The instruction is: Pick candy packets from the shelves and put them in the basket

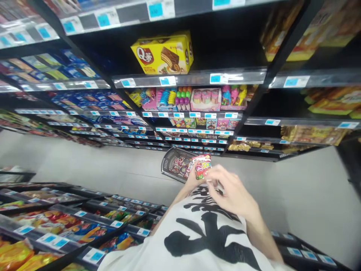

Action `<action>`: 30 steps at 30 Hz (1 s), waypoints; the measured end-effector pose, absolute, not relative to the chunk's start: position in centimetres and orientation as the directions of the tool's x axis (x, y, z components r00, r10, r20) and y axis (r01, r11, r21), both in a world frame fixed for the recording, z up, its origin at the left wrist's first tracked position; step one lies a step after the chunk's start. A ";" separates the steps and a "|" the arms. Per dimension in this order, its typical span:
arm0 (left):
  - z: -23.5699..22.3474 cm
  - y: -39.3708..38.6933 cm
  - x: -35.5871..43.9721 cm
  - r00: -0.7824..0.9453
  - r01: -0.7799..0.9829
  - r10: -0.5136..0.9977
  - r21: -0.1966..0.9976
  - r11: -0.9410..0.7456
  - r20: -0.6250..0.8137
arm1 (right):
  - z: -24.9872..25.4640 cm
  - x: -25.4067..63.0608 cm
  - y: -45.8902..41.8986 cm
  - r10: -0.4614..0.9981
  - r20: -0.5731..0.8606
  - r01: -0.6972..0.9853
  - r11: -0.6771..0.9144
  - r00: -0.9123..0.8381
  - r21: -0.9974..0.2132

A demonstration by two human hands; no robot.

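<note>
My left hand [193, 177] grips a small red and white candy packet [203, 166] with colourful lettering, held upright in front of my body. Close to the packet's lower right edge is my right hand [229, 188], its fingers bent and the thumb and index tips drawn together. Whatever may be between those tips is too small to make out. Below the packet, a dark grey shopping basket [166, 163] stands on the floor, with several similar red and white packets [179, 165] inside. My left hand hides part of the basket's right side.
Tall shelves with candy toys [183, 99] and a yellow snack box [162, 56] rise ahead. Another rack of bagged snacks [56, 222] runs behind on the left. The grey tiled floor [126, 165] lies between them. A shelf edge [307, 252] shows at lower right.
</note>
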State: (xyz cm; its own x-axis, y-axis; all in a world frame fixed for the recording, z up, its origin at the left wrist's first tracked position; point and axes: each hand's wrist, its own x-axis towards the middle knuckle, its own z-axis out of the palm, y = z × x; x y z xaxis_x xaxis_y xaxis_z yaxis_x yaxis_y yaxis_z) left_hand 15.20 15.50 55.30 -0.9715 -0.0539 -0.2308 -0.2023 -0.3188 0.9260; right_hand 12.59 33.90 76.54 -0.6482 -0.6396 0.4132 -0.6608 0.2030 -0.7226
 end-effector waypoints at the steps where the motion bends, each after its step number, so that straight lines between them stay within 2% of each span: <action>1: 55.2 15.5 15.0 -0.975 -0.187 -0.053 0.920 -0.344 -0.218 | 73.3 12.2 34.1 -0.599 0.292 -0.561 0.328 -0.746 -0.760; 4: 55.1 15.8 14.7 -0.978 -0.165 -0.054 0.905 -0.392 -0.202 | 64.3 11.6 35.4 -0.317 0.201 -0.332 0.439 -0.927 -0.835; 6: 55.5 16.5 14.5 -0.982 -0.151 -0.047 0.906 -0.396 -0.184 | 60.2 11.5 36.6 -0.166 0.071 -0.134 0.411 -0.984 -0.902; 7: 55.7 16.9 14.5 -0.985 -0.139 -0.042 0.908 -0.396 -0.169 | 58.9 11.5 37.2 -0.165 -0.019 -0.044 0.370 -0.986 -0.928; 9: 56.3 18.0 14.3 -0.990 -0.115 -0.028 0.909 -0.401 -0.137 | 57.6 11.5 38.0 -0.270 -0.164 0.077 0.307 -0.949 -0.949; 11: 56.8 19.1 14.2 -0.992 -0.099 -0.031 0.913 -0.397 -0.121 | 57.5 11.5 38.3 -0.368 -0.221 0.121 0.276 -0.903 -0.953; 17: 56.1 20.7 13.9 -0.986 -0.111 -0.068 0.897 -0.429 -0.154 | 58.2 11.0 37.8 -0.342 -0.210 0.167 0.150 -0.916 -0.974; 24: 55.5 20.5 14.1 -0.979 -0.053 -0.152 0.882 -0.468 -0.139 | 58.2 10.7 37.5 -0.344 -0.252 0.238 0.082 -0.905 -0.968; 27: 55.7 20.2 14.1 -0.967 -0.011 -0.226 0.904 -0.427 -0.119 | 58.3 10.3 37.2 -0.381 -0.296 0.300 0.051 -0.876 -0.953; 30: 55.8 20.0 14.1 -0.962 0.015 -0.258 0.923 -0.383 -0.092 | 58.2 10.3 36.9 -0.455 -0.338 0.331 0.097 -0.824 -0.938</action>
State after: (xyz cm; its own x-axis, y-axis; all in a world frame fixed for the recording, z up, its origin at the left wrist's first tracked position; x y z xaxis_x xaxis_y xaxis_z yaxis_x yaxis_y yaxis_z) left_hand 14.09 19.98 55.82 -0.9617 -0.2584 -0.0919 0.0148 -0.3835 0.9234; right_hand 10.34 36.95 58.16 -0.8239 -0.4549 -0.3380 0.3314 0.0972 -0.9385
